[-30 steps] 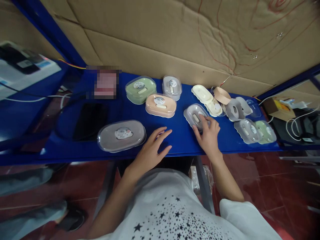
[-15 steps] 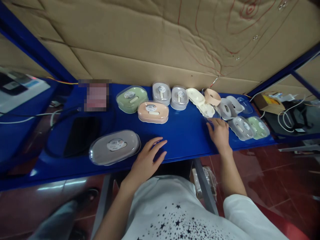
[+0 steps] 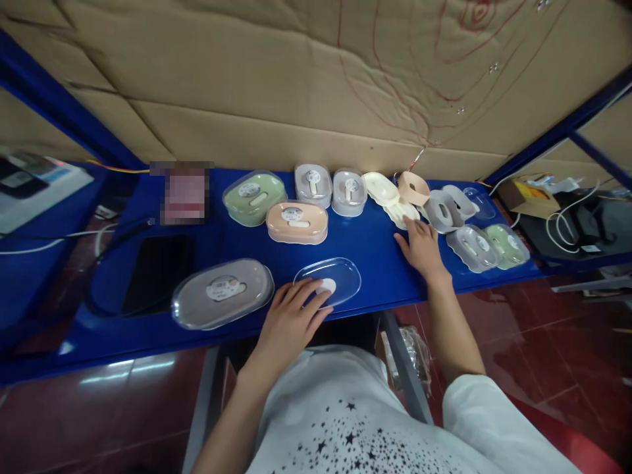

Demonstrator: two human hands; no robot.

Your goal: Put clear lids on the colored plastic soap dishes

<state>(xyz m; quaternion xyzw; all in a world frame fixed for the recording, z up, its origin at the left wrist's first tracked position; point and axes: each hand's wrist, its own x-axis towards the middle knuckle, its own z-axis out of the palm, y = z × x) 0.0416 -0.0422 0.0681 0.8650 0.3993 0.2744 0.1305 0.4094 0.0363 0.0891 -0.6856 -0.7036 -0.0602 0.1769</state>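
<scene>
My left hand [image 3: 293, 313] rests at the table's front edge, fingers apart, its fingertips over the left end of a clear oval plastic lid [image 3: 348, 273]. That lid lies flat, with a round white label on it. Further right, my right hand [image 3: 423, 251] reaches away from me with thumb and fingers apart. Its fingertips are at the near edge of a wavy cream plastic piece [image 3: 402, 212]; whether they touch is unclear. Behind that sits another cream piece [image 3: 381, 186]. A peach open ring-shaped part [image 3: 415, 187] and grey parts [image 3: 442, 212] stand beside them.
Lidded boxes stand on the blue table: a green one [image 3: 251, 203], a peach one [image 3: 296, 230], two small grey ones and a large grey one [image 3: 217, 299] near the front left. More lidded boxes [image 3: 473, 250] stand at right. A cardboard wall [image 3: 247, 118] rises behind.
The clear lid has moved from beside my right hand to the table in front of my left hand. My right hand has shifted slightly left and away, towards the cream piece.
</scene>
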